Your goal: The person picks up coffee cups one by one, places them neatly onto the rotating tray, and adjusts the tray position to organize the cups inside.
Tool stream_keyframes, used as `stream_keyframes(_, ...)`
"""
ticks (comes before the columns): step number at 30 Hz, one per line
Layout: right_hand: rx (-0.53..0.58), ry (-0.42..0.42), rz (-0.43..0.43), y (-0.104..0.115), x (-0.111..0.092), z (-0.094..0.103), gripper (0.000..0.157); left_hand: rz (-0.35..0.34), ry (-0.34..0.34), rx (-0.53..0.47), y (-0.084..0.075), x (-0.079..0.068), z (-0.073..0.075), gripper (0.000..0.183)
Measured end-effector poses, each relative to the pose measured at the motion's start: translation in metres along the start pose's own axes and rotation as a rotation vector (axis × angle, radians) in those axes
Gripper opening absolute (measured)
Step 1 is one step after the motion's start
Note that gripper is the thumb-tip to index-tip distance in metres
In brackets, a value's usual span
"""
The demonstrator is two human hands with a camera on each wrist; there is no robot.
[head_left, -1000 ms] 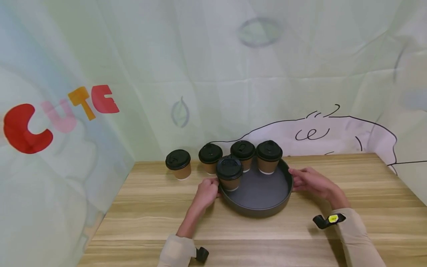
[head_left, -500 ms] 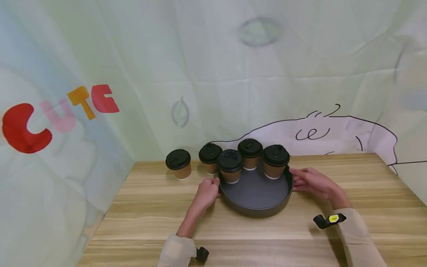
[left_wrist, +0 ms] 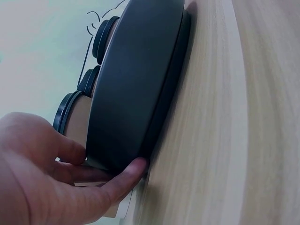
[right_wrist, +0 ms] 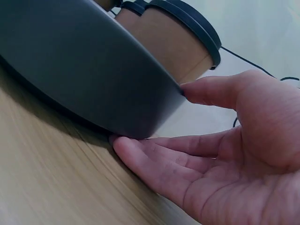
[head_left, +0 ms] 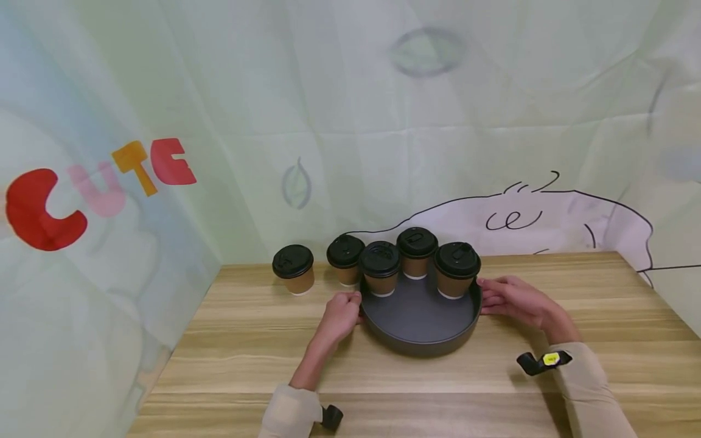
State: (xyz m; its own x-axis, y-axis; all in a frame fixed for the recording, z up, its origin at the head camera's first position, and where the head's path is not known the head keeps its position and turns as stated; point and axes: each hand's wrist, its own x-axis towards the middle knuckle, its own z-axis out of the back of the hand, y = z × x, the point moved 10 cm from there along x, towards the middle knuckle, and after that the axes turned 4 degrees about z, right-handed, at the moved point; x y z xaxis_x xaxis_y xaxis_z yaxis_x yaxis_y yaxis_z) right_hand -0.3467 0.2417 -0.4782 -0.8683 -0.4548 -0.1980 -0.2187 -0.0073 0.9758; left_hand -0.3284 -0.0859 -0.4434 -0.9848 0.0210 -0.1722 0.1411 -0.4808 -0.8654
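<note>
A round dark grey tray [head_left: 421, 319] with a raised rim sits on the table, three brown paper coffee cups with black lids upright in it. One cup [head_left: 380, 283] stands at the left, another [head_left: 416, 264] at the back and a third [head_left: 453, 285] at the right. My left hand [head_left: 341, 315] holds the tray's left side; in the left wrist view its thumb is near the rim and a fingertip reaches the bottom edge. On the opposite side my right hand [head_left: 515, 299] grips the tray, thumb at the rim and fingers at the underside.
Two more lidded coffee cups stand left of the tray, one cup [head_left: 298, 283] farther out and the other cup [head_left: 346, 275] close to the tray. A printed curtain [head_left: 350, 121] hangs behind the wooden table [head_left: 230, 365].
The three cups in the tray have shifted clockwise: the left one backward, the back one rightward, the right one rightward and toward me. Both hands stay almost in place at the tray's sides.
</note>
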Motion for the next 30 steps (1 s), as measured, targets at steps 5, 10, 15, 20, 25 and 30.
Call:
stream_keyframes(5, -0.003, 0.039, -0.011, 0.000, -0.002, -0.004, 0.045, -0.008, -0.003, 0.010, -0.001, 0.001, -0.001, 0.037)
stream_keyframes(10, 0.016, 0.144, -0.006, 0.000, -0.008, -0.010, 0.034, -0.021, -0.010, 0.036, -0.002, -0.001, 0.000, 0.038)
stream_keyframes(15, 0.053, 0.126, 0.026, 0.003, -0.006, -0.009, 0.032, -0.021, 0.000, 0.038, -0.003, -0.002, 0.000, 0.040)
stream_keyframes(20, 0.064, 0.124, 0.037, 0.004, -0.005, -0.008, 0.029, -0.021, 0.013, 0.032, -0.004, -0.002, -0.001, 0.041)
stream_keyframes(25, 0.067, 0.141, 0.014, 0.002, -0.007, -0.008, 0.032, -0.023, 0.014, 0.033, -0.004, -0.002, 0.000, 0.041)
stream_keyframes(30, 0.067, 0.133, 0.002, 0.001, -0.008, -0.008, 0.034, -0.060, -0.015, 0.113, -0.009, -0.003, 0.004, 0.041)
